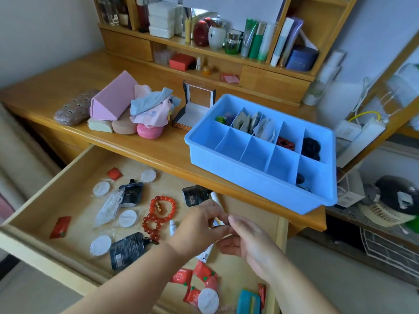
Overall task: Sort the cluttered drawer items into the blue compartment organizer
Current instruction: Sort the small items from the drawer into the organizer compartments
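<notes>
Both hands meet over drawer [34,209] | left hand [199,225], right hand [247,236] pinch something small, unidentifiable | we'd secure one grip, then lift to organizer [260,189]

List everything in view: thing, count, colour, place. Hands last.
organizer: 1, blue, desk edge, some cells filled
drawer: 1, wood, open
bead bracelets: red, drawer middle
round pads: 5 seen, white, drawer
pouches: 3, black, drawer
sachets: several, red, drawer
glasses case: 1, patterned, desk left
folded case: 1, pink, desk
cloths: pile, pastel, desk
box: 1, open, desk
left hand: pinching a small item, unclear
right hand: fingertips on same item
</notes>
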{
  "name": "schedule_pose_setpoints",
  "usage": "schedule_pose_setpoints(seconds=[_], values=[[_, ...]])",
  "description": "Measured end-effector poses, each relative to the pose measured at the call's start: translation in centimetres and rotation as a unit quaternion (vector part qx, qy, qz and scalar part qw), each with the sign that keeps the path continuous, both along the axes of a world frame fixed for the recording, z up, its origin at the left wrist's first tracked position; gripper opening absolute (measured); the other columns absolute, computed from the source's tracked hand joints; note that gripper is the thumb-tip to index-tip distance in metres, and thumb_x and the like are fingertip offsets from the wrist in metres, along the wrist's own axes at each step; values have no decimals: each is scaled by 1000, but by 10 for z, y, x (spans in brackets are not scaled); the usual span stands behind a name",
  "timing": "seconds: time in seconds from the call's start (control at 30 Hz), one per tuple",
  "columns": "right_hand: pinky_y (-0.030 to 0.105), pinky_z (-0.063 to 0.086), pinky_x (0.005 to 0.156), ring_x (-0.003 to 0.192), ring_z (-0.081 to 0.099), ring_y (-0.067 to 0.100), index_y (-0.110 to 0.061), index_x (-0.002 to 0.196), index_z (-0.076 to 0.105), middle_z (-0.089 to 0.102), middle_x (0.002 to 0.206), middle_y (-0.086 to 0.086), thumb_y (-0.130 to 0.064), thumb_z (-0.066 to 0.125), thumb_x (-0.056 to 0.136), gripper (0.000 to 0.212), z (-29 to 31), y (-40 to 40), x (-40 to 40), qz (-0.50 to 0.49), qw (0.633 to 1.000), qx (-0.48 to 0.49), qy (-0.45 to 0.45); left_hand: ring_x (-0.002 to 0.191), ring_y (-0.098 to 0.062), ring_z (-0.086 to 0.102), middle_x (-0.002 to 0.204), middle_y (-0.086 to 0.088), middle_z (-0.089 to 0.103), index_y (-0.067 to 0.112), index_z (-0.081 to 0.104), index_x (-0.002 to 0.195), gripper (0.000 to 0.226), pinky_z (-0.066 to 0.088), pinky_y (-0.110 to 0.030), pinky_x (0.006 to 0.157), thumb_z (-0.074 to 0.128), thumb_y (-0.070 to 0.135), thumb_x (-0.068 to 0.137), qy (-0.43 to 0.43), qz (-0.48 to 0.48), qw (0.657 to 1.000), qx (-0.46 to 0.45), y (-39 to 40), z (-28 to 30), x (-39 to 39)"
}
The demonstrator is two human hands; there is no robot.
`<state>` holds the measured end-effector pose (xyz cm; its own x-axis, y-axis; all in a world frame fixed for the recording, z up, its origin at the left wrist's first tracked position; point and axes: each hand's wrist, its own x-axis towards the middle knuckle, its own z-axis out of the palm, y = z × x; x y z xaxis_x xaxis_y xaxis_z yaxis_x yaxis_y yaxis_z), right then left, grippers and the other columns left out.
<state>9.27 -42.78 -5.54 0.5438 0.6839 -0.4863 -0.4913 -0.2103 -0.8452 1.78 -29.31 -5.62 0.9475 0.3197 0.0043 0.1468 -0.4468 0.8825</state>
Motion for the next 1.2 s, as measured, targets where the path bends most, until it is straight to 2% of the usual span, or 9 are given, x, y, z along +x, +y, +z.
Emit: schedule_pose_setpoints(seconds=[0.1,0.23,0.4,0.5,0.57,0.77,0.93,1.07,1.2], values=[[30,52,62,64,61,19,-14,109,67,62,69,5,-20,50,96,23,23,-2,-1,22,999,5,-33,64,-1,44,88,-2,53,32,68,84,11,36,-14,62,73,23,82,-41,9,999,-22,-11,11,-4],[18,50,59,58,56,7,-30,82,64,58,60,-6,-17,51,95,22,68,-15,23,-74,950,-55,-298,57,-2,45,90,-1,60,31,65,102,17,39,-13,52,65,21,89,-73,82,986,-129,-11,11,-13],[18,37,53,68,57,3,-39,85,50,58,78,-8,-19,45,95,23,118,-35,90,-201,810,-130,-536,48,-5,41,68,-9,60,27,66,97,20,35,-16,45,59,10,92,17,140,982,-124,9,-21,-39],[24,30,53,75,46,16,-25,95,52,58,95,2,-13,47,95,13,107,-39,120,-81,690,-342,-633,59,-2,55,81,0,69,29,67,90,25,44,-12,55,59,5,90,46,174,981,-71,22,-39,-51],[27,35,61,79,45,19,-16,103,55,59,104,5,-11,49,93,13,98,-37,127,14,659,-411,-630,62,2,57,81,6,69,31,66,88,27,44,-9,57,59,4,89,48,204,976,-52,30,-47,-56],[31,43,69,95,58,28,-15,115,60,54,119,6,-19,58,89,26,103,-26,127,47,639,-468,-608,64,-11,62,78,3,66,33,62,91,21,53,-29,59,58,12,89,101,264,959,8,59,-49,-69],[22,34,64,80,57,21,-9,90,65,61,90,4,-14,57,87,10,85,-20,68,-98,584,-194,-782,106,-14,52,122,4,48,28,47,124,51,48,-24,77,64,34,77,357,125,885,272,97,-51,-98],[21,43,65,78,57,14,-13,85,66,61,85,-2,-16,57,84,10,44,6,6,9,641,-84,-763,110,-20,50,119,-1,46,21,42,124,61,45,-29,87,68,39,71,441,73,848,285,103,-63,-110],[19,48,69,84,60,6,-23,100,66,62,98,-13,-22,62,86,15,3,23,-36,149,742,-136,-639,119,-22,44,128,-4,43,17,36,131,77,43,-33,97,70,42,68,466,59,822,323,108,-67,-108]])
